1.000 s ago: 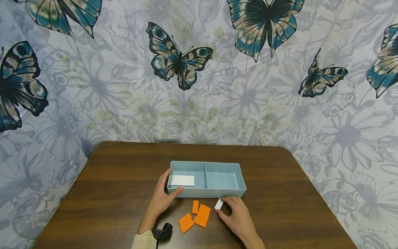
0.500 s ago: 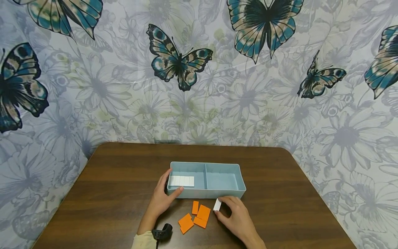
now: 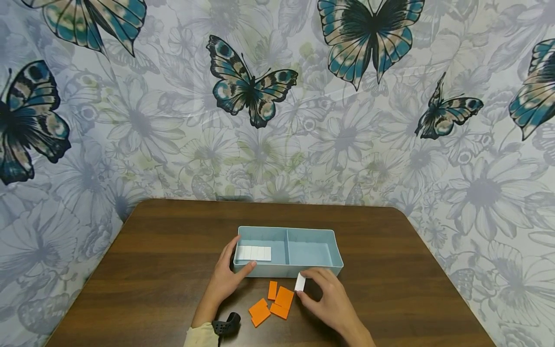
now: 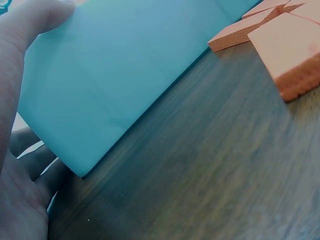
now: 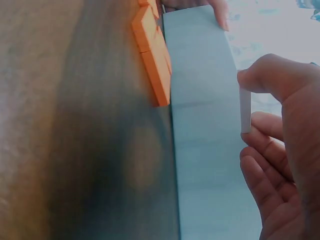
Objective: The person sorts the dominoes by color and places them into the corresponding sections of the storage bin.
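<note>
A light blue two-compartment box [image 3: 269,271] sits on the table. My left hand [image 3: 224,278] holds its left end, thumb on the front rim and fingers round the side; the left wrist view shows the thumb [image 4: 50,15] against the front wall. My right hand [image 3: 326,300] pinches a small white block [image 3: 300,282] between thumb and fingertips, just off the box's front wall. In the right wrist view this white block [image 5: 245,111] is seen edge-on. Inside the left compartment, several white blocks [image 3: 255,253] lie side by side in a row.
Several orange blocks [image 3: 283,300] lie loosely on the table between my hands, in front of the box. The right compartment [image 3: 313,245] shows only its bare floor. Brown wooden table [image 3: 399,279] surrounds everything, with a butterfly-patterned cloth [image 3: 347,159] behind it.
My right hand has risen slightly and moved a little left toward the box with the white block, which now stands more upright. My left hand and the orange blocks stay put.
</note>
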### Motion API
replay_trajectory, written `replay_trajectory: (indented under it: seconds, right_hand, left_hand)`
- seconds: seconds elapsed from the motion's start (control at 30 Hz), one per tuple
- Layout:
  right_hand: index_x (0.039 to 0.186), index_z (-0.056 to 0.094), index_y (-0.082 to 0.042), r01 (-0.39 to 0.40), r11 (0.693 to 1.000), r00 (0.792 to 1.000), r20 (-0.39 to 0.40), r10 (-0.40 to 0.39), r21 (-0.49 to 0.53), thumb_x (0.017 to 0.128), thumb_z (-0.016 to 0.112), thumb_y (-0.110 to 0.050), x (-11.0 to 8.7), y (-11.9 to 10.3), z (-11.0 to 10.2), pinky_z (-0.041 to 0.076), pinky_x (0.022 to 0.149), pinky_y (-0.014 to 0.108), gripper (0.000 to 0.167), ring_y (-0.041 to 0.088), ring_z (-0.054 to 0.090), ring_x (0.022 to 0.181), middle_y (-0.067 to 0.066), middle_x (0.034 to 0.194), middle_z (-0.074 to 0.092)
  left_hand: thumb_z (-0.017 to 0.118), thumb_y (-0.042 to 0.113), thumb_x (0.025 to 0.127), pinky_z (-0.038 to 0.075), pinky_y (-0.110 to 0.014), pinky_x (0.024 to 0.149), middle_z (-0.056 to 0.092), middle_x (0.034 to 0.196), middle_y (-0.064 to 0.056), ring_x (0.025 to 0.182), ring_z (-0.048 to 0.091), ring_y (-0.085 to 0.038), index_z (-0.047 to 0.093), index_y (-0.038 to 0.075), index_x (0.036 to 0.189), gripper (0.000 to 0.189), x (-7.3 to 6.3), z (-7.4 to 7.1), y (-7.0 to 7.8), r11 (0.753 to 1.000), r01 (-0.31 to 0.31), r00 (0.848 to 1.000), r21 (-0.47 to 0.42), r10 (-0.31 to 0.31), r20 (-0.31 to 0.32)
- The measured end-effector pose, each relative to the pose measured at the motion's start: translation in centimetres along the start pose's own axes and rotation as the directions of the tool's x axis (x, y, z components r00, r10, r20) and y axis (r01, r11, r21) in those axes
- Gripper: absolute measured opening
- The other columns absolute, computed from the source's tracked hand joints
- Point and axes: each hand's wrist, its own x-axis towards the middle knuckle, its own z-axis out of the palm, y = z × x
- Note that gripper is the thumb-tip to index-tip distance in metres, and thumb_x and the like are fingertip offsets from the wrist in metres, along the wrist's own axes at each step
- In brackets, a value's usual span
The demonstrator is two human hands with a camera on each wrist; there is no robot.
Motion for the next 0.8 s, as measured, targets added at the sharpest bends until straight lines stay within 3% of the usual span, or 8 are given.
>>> replay_trajectory:
  seconds: [0.23,0.8]
  right_hand:
    - [0.115,0.075,-0.015,0.053,0.998,0.998,-0.015,-0.053,0.015,0.074,0.092,-0.019,1.0,-0.1,-0.4,0.057,0.087,0.032,0.044,0.012,0.063,0.104,-0.007,0.114,0.070]
    - [0.119,0.073,-0.014,0.112,0.993,0.992,0.053,-0.114,0.034,0.080,0.090,-0.025,5.0,-0.2,-0.2,0.057,0.090,0.038,0.044,0.017,0.062,0.111,-0.003,0.120,0.069]
  left_hand:
    - [0.078,0.046,0.091,0.026,-0.072,0.116,0.026,0.169,-0.011,0.153,0.028,-0.040,0.028,0.024,0.164,0.091,0.1,0.0,0.1,1.000,0.008,1.000,0.006,-0.008,0.002]
    - [0.079,0.046,0.090,0.028,-0.070,0.117,0.028,0.168,-0.010,0.153,0.030,-0.040,0.030,0.025,0.163,0.090,0.0,0.0,0.0,1.000,0.003,1.000,0.003,-0.003,-0.008]
